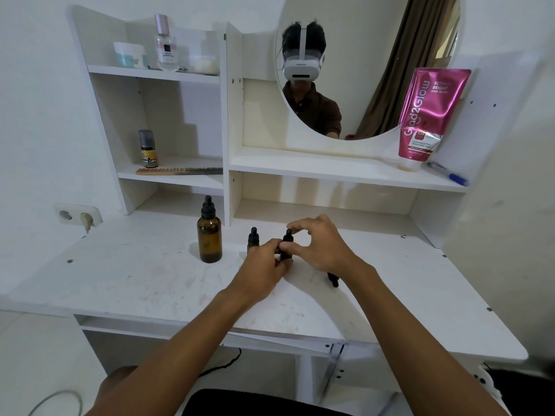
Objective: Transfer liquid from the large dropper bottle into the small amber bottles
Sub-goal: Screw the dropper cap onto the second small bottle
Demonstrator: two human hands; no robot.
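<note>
The fingertips (292, 227) of the right hand (322, 246) are curled over the black dropper cap (288, 237) of a small amber bottle (286, 256), and the cap appears to be pinched between them and the thumb. The body of that bottle is gripped from the side by the curled fingers (274, 247) of the left hand (262, 264), so most of its glass is hidden. The bottle is held upright on the surface (144, 283), near its middle and well back from the front edge.

Just behind the left hand a second small bottle (253, 236) is seen, upright and capped. Further toward the left edge, apart from both hands, the large dropper bottle (209, 239) is left standing with its dropper cap on. A loose black piece (332, 280) is lying flat beside the right wrist; what it is cannot be told.

No liquid is being moved at this moment. Since the large bottle is closed and untouched, the step in hand is judged to be the turning of the small bottle's cap; whether it is being loosened or tightened cannot be told. The fill of any bottle cannot be read through the dark glass, so how much of the transfer is done cannot be settled. At the least, the large bottle must be opened again before any further draw.
</note>
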